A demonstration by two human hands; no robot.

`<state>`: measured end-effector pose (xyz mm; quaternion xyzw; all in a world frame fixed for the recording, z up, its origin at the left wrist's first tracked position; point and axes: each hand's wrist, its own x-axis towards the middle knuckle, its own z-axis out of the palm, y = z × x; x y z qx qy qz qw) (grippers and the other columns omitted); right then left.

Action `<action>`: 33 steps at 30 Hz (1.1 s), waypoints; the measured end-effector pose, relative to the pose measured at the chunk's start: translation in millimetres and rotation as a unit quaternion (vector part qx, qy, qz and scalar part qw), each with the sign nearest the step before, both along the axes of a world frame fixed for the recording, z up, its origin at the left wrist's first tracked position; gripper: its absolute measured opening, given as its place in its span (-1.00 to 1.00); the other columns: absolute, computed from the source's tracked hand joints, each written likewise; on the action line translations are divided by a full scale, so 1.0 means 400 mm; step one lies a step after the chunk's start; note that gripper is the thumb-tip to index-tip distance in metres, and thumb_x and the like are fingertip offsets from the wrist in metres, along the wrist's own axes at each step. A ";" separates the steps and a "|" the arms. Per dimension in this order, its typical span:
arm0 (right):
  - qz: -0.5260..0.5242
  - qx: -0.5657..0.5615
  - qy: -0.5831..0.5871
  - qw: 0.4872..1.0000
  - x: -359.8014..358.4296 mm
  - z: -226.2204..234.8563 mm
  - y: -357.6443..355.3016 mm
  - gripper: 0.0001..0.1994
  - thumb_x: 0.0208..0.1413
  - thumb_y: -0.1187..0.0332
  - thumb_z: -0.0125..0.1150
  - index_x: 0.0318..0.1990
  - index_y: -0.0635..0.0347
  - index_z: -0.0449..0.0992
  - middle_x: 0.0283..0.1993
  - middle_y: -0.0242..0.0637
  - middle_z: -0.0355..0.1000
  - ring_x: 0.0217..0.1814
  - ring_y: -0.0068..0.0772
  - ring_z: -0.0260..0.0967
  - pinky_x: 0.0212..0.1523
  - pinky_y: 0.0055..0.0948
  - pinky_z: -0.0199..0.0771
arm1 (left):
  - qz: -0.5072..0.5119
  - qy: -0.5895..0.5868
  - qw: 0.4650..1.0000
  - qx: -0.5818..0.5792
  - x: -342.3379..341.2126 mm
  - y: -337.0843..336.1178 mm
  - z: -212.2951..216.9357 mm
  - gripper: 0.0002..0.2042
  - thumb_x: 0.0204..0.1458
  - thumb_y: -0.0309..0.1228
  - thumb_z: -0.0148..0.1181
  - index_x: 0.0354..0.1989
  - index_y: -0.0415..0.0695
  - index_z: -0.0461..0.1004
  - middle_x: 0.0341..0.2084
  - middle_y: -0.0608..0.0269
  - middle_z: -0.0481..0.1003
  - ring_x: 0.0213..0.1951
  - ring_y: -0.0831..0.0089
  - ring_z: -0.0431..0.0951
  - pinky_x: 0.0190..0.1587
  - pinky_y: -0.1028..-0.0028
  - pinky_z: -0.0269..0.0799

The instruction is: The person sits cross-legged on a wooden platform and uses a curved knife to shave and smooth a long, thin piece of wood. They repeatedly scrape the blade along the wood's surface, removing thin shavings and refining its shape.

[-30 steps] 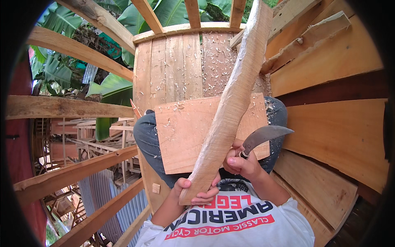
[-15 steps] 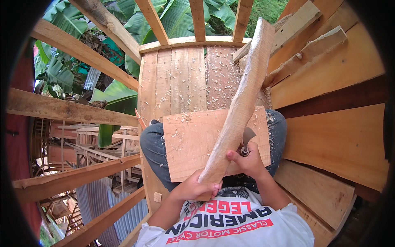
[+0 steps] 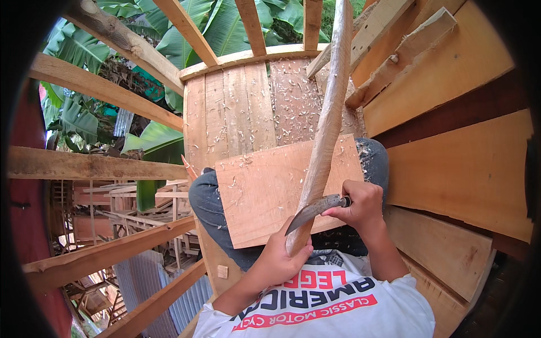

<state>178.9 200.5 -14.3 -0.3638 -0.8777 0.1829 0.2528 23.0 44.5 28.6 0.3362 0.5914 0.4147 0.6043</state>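
A long, slightly curved piece of wood (image 3: 327,121) slants up and away from me, its far end reaching the top of the picture. My left hand (image 3: 277,256) is closed around its near end, close to my shirt. In my right hand (image 3: 362,204) is the dark handle of a knife with a broad, curved blade (image 3: 316,210). That blade lies across the wood just above my left hand, its tip pointing left. Beneath the wood, a flat rectangular board (image 3: 256,194) rests over my lap and crossed legs.
Curled shavings are strewn over the plank floor (image 3: 234,107). Wide boards (image 3: 456,174) line the right side, with rough offcuts (image 3: 406,59) leaning at the far right. Wooden rails (image 3: 96,163) form an open frame on the left. A small wood block (image 3: 223,272) lies by my left arm.
The knife has come from behind the wood's right side to lie across its top near my left hand. The wood has turned to a narrower face and stands more upright.
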 end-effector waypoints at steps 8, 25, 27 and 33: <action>-0.019 0.072 0.026 0.997 0.015 0.020 0.030 -0.22 -0.54 -0.49 0.24 -0.81 0.12 0.14 -0.83 -0.35 0.07 -0.82 -0.32 0.14 -0.75 -0.42 0.12 | -0.004 0.014 1.000 -0.017 0.025 -0.004 0.023 -0.54 -0.02 -0.53 0.11 0.09 -0.32 0.21 -0.43 0.13 0.45 -0.34 0.41 0.47 -0.19 0.42 0.38; -0.053 0.067 0.007 0.996 -0.034 0.057 0.020 -0.23 -0.56 -0.51 0.25 -0.80 0.11 0.18 -0.83 -0.34 0.10 -0.81 -0.31 0.18 -0.74 -0.42 0.16 | 0.067 -0.054 0.996 -0.011 0.009 -0.047 0.033 -0.58 -0.03 -0.60 0.05 0.06 -0.31 0.22 -0.37 0.24 0.41 -0.28 0.52 0.42 -0.17 0.50 0.36; -0.053 0.075 0.003 0.996 -0.048 0.060 0.019 -0.23 -0.56 -0.50 0.25 -0.80 0.12 0.18 -0.83 -0.34 0.11 -0.80 -0.30 0.19 -0.74 -0.42 0.16 | 0.078 -0.047 0.996 0.005 0.004 -0.051 0.031 -0.62 -0.01 -0.60 0.06 0.02 -0.30 0.22 -0.37 0.26 0.41 -0.32 0.55 0.42 -0.25 0.54 0.36; -0.054 0.008 -0.037 0.998 -0.088 0.068 0.001 -0.24 -0.55 -0.46 0.30 -0.79 0.17 0.25 -0.82 -0.30 0.17 -0.78 -0.26 0.24 -0.71 -0.35 0.21 | 0.104 0.060 0.991 0.058 -0.015 -0.049 0.014 -0.74 0.02 -0.59 0.08 -0.10 -0.27 0.27 -0.41 0.30 0.40 -0.43 0.60 0.42 -0.43 0.58 0.37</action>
